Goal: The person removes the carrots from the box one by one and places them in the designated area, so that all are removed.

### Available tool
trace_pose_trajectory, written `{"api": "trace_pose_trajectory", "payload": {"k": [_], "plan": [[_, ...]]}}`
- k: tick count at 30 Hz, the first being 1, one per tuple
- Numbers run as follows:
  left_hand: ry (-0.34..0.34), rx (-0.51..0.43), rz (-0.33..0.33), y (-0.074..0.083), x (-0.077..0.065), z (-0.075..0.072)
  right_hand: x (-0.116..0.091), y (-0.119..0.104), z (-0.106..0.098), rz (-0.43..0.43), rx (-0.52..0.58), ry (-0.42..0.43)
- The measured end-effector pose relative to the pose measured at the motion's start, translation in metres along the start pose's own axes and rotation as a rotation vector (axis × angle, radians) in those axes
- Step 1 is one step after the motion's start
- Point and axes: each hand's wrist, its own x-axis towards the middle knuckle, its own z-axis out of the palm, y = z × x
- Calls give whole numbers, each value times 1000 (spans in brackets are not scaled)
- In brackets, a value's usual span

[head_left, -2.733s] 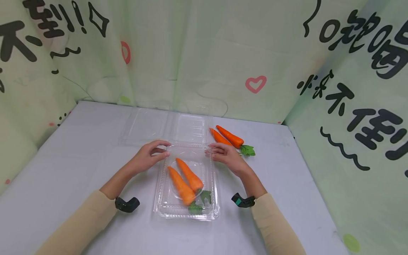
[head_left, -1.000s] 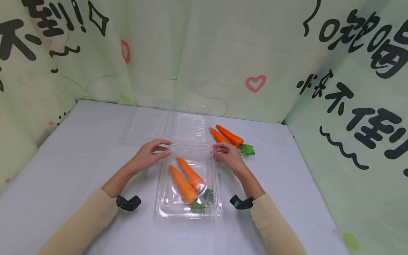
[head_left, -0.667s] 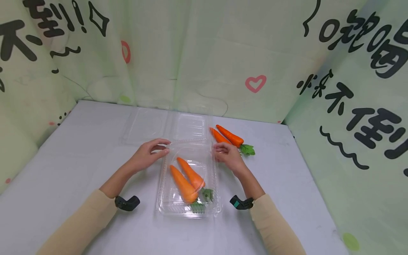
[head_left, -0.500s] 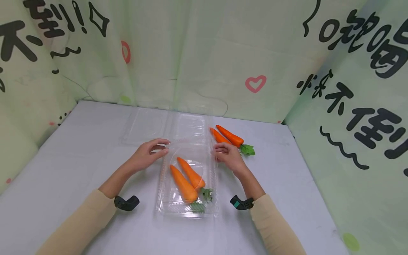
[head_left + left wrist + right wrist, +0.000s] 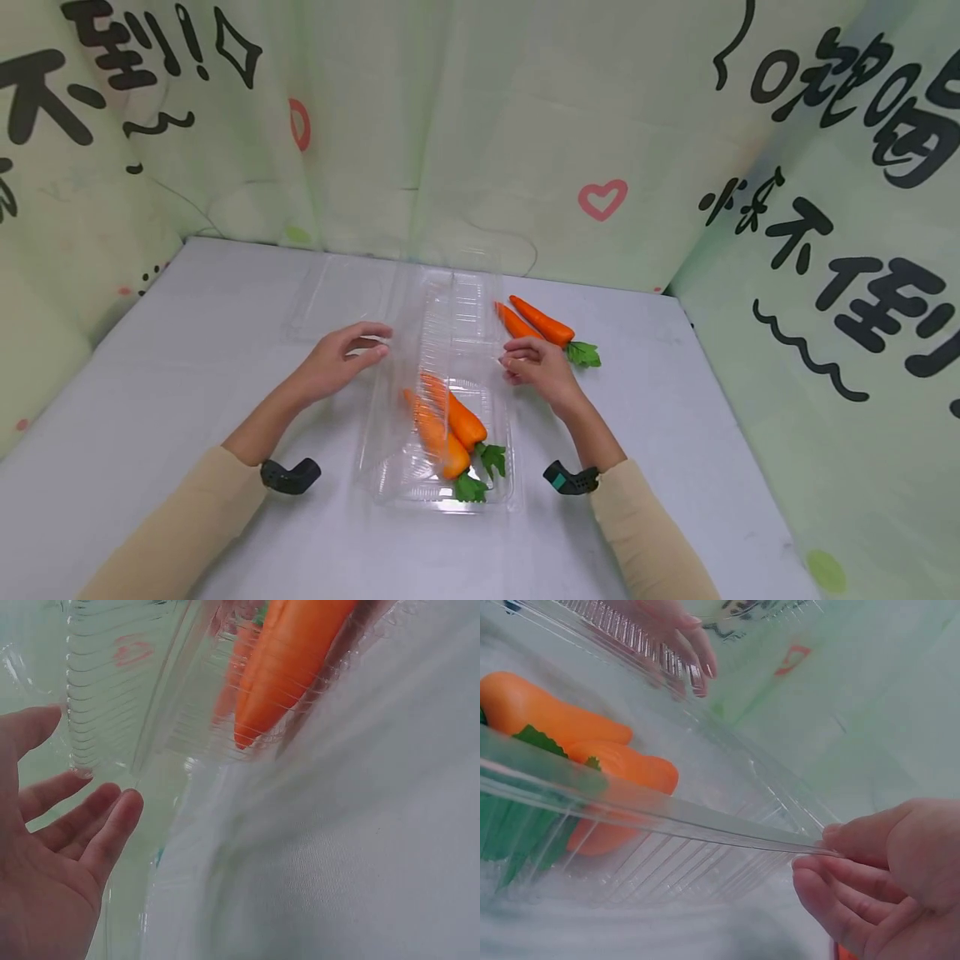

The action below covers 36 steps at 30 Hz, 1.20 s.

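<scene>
Two orange carrots (image 5: 467, 427) with green leaves lie side by side in a clear plastic clamshell box (image 5: 513, 479) at the table's middle. Its transparent lid (image 5: 408, 333) stands tilted up over the box's left part, partly across the carrots. My left hand (image 5: 337, 360) is beside the lid's far left; in the left wrist view a fingertip of that hand (image 5: 56, 859) meets the lid's ribbed edge, the fingers loosely extended. At the far right corner, my right hand (image 5: 542, 371) pinches the box's thin rim (image 5: 780, 841) between thumb and index finger, as the right wrist view shows.
Two more carrots (image 5: 542, 318) with leaves lie beyond my right hand. More clear plastic boxes (image 5: 337, 292) stand at the back of the white table (image 5: 187, 375). A printed green curtain (image 5: 495, 108) surrounds the table's back and sides.
The lid, lying over the carrots before, has swung up and stands tilted toward the left. My left hand has drawn slightly left; my right hand has barely moved.
</scene>
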Motion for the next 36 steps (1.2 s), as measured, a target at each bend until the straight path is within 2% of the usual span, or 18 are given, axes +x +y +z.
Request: {"api": "trace_pose_trajectory", "payload": {"k": [10, 13, 19, 24, 27, 31, 34, 36], "plan": [[33, 16, 13, -4, -3, -10, -1, -2, -1, 32, 28, -22], [44, 17, 29, -4, -4, -12, -8, -13, 0, 38, 24, -34], [51, 17, 9, -3, -7, -14, -21, -30, 1, 22, 20, -42], [50, -9, 45, -9, -7, -16, -20, -28, 2, 37, 23, -45], [54, -13, 101, -14, -7, -17, -20, -28, 1, 37, 26, -48], [40, -84, 200, -16, -8, -20, -20, -28, 1, 38, 37, -52], [35, -144, 197, -12, -9, -21, -20, -29, 1, 38, 49, -49], [43, -149, 163, -7, -9, -22, -20, -29, 1, 38, 55, -47]]}}
